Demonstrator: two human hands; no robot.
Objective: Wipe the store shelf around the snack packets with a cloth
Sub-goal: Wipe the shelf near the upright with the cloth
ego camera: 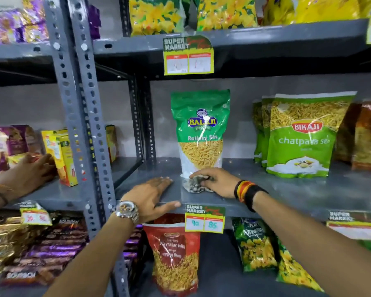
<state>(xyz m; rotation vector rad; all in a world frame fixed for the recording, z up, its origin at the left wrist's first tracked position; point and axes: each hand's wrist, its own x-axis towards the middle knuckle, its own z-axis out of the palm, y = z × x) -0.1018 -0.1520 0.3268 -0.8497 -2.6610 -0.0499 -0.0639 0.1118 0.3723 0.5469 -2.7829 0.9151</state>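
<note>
A grey metal shelf [287, 189] runs across the middle of the view. A green Balaji sev packet [199, 129] stands upright on it near the centre. My right hand [217, 182] is pressed down on a crumpled grey-white cloth [194, 185], right at the packet's foot. My left hand [152, 197] lies flat on the shelf's front edge, fingers spread, thumb over the lip, holding nothing. Green Bikaji packets [300, 136] stand in a row further right.
Another person's hand [28, 172] reaches onto the left bay among boxes [61, 155]. A slotted grey upright [84, 125] divides the bays. Price tags [205, 218] hang on the shelf lip. A red Navratan Mix packet [176, 254] and other snack bags fill the shelf below.
</note>
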